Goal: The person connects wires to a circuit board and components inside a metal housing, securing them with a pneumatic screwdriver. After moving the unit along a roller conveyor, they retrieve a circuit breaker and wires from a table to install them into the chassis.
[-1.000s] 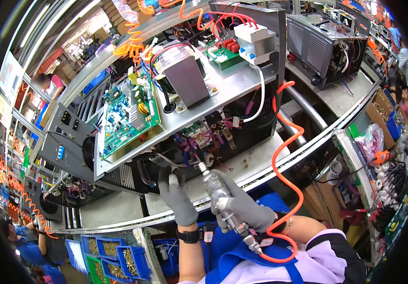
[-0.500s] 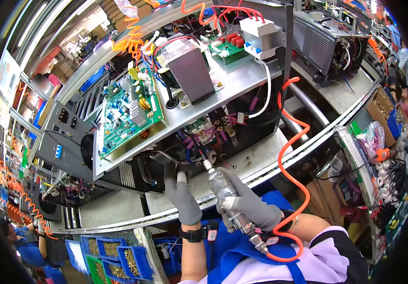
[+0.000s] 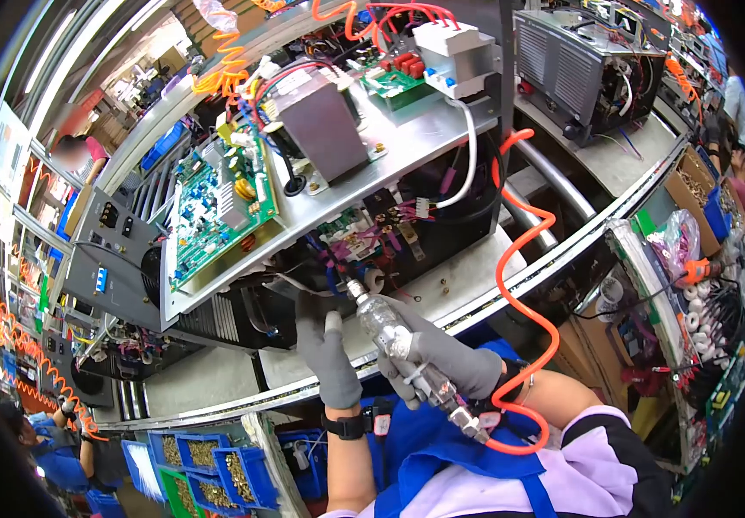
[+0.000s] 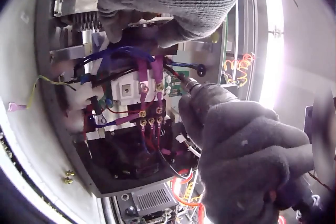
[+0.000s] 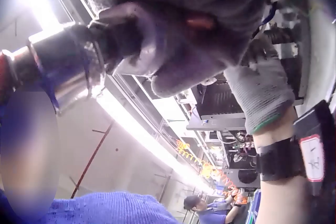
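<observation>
The gloved right hand (image 3: 454,352) grips a taped air screwdriver (image 3: 387,328) fed by an orange hose (image 3: 528,304). In the left wrist view the tool's tip (image 4: 190,84) stands beside purple-sleeved cable lugs (image 4: 143,74) and the right hand (image 4: 247,155) wraps the body. The gloved left hand (image 3: 329,358) reaches in at the open side of the chassis; its fingers (image 4: 173,34) bend near blue wires (image 4: 118,51), and whether they hold anything cannot be told. Above is a metal shelf (image 3: 325,203) with a green circuit board (image 3: 217,207) and a transformer (image 3: 319,129).
Blue bins (image 3: 247,483) of small metal parts stand at the lower left. Another grey unit (image 3: 562,73) is at the upper right on the line. A cardboard box (image 3: 692,186) and cables lie to the right. Two loose brass screws (image 4: 68,176) rest on the bench surface.
The head view has shifted slightly. The right hand and screwdriver have moved a little left and up against the last frame, with the grip unchanged; the left hand stays at the chassis.
</observation>
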Tool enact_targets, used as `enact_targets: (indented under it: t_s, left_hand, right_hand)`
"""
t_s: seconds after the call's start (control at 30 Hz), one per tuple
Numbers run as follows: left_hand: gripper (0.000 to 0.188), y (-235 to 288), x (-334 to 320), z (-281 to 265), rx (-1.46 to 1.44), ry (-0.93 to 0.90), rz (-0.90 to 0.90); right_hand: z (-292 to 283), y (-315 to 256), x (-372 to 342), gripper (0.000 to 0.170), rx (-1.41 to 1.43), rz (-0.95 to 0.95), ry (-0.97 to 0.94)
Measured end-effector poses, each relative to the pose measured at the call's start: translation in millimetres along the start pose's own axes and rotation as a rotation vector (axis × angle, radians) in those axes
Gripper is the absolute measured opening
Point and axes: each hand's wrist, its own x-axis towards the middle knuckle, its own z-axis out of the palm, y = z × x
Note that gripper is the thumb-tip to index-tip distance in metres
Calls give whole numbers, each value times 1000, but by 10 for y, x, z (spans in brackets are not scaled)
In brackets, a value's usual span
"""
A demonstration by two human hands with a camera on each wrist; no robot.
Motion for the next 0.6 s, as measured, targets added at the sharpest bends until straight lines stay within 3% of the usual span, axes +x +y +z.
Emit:
enact_targets:
  t_s: [0.27,0.33,0.43,0.6]
  left_hand:
    - [49,11,-109,36,-44,41,-73]
    - [42,-216,-198,11,73,53,-75]
    - [31,-405,-372,208,269,-17,11]
    - [29,-511,-383,823,536,-362,56]
  right_hand:
    - [-163,-277,-465,85,8,74,-2]
    - [-327,-285,-670,89,-198,45,55]
    - [-759,-74,-983,96,-365,-45,232]
    - [-1236,196,-1343,100,-780,-69,466]
